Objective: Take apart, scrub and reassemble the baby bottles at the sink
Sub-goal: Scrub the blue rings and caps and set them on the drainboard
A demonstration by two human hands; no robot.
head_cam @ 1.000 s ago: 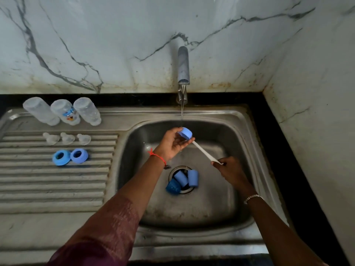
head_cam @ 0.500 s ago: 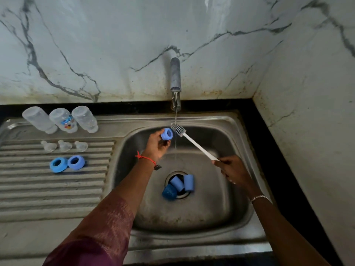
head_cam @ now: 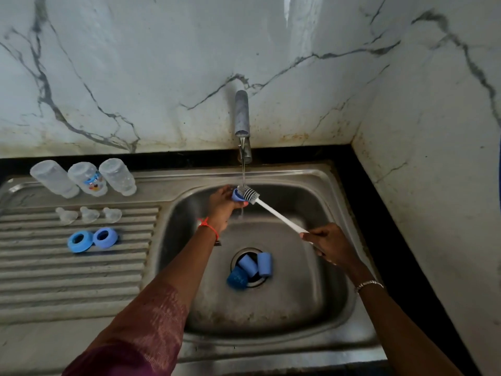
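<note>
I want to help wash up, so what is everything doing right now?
tap: running.
blue ring: gripped by the left hand, under the tap.
brush: held by the right hand, bristles against the blue ring.
three bottles: taken apart, standing on the drainboard.
three teats: loose, near them.
two rings: off, lying flat.
three caps: lying in the sink.

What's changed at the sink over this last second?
The right hand drew the brush head out of the blue ring held by the left hand; it now sits at the ring's mouth under the tap water. Both grips unchanged. Bottles, teats, two other rings and the caps at the drain stayed put.
</note>
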